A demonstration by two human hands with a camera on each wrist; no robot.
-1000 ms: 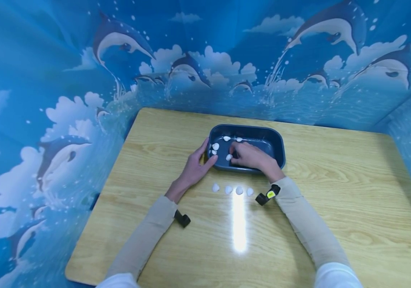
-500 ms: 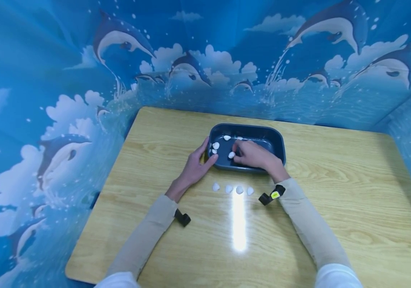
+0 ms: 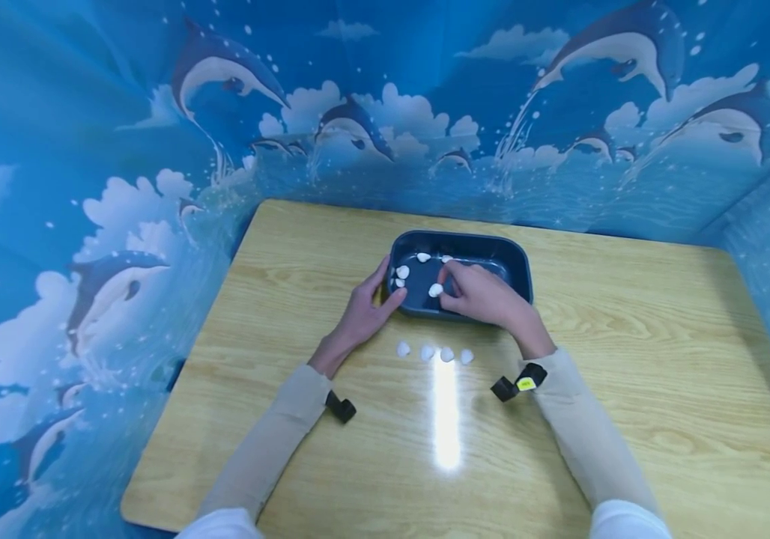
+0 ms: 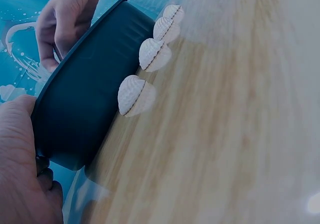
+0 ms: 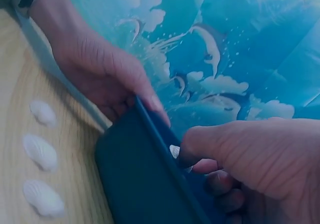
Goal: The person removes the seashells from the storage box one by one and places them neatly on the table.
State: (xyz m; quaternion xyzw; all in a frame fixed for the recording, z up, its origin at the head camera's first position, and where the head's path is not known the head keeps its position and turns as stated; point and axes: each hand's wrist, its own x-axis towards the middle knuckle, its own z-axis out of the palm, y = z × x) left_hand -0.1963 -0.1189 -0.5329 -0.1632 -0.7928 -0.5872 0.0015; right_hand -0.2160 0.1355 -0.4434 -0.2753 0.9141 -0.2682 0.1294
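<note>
Leaping dolphins [image 3: 617,45] and white clouds [image 3: 401,112] decorate a blue backdrop [image 3: 419,37] that rises behind and on both sides of a wood-grain table [image 3: 641,337], its surface catching a bright strip of light [image 3: 446,419].

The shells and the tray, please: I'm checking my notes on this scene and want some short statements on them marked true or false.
1. The right hand pinches a white shell. True.
2. The tray is bright red. False: it is dark blue.
3. The left hand grips the tray's left end. True.
4. A row of shells lies on the table, nearer the person than the tray. True.
5. That row counts six. False: it counts four.
</note>
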